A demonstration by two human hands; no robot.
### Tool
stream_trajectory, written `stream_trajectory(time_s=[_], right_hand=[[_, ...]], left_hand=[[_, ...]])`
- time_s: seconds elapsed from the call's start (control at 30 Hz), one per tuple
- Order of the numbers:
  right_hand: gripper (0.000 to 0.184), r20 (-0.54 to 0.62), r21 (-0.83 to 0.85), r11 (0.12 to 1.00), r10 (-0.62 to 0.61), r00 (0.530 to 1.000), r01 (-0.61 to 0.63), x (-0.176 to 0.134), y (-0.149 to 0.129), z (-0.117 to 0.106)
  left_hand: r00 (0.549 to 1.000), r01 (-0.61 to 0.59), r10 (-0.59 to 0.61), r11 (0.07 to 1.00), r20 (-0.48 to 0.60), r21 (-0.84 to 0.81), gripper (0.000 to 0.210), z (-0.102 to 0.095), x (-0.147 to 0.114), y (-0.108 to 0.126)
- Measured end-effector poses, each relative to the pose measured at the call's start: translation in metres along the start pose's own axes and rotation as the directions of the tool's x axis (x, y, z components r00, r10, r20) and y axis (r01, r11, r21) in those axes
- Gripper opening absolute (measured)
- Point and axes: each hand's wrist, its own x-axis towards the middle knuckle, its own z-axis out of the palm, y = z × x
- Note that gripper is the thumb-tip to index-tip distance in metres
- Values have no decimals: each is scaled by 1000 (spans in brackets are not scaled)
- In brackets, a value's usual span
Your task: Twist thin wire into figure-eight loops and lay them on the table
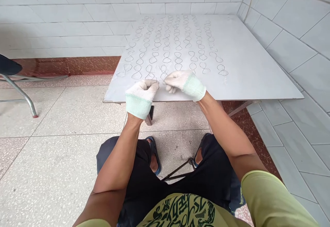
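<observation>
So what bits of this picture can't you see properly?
All in the head view:
What the left hand and right hand might be pinching: too small, and the fingers cover it.
The farthest wavy loops on the board: too small and faint to trace.
The chair: cut off by the left edge.
The shirt: cut off by the bottom edge.

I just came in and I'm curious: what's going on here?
A person in gloves is working over the near edge of a white board. The left hand and right hand are close together but apart, fingers pinched; what they hold is too fine to make out. Beyond them, thin figure-eight loops lie in rows across the board's left and middle.
</observation>
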Motion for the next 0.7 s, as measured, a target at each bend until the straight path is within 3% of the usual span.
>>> stream_trajectory(time_s=[0.13,0.33,0.6,0.7], right_hand=[[35,-98,0,1000,-15,995,15,-5,-5,8],[36,-123,71,997,30,992,-22,-6,-7,17],[32,-99,128,992,18,995,-6,-3,-1,16],[31,-110,130,991,6,994,9,-3,0,16]], left_hand=[[999,-34,34,997,4,66,24,3,1,-3],[989,-55,78,982,-123,179,22,11,-4,-2],[997,77,-73,973,25,-218,26,7,4,-11],[994,104,-95,955,48,-277,26,7,7,-15]])
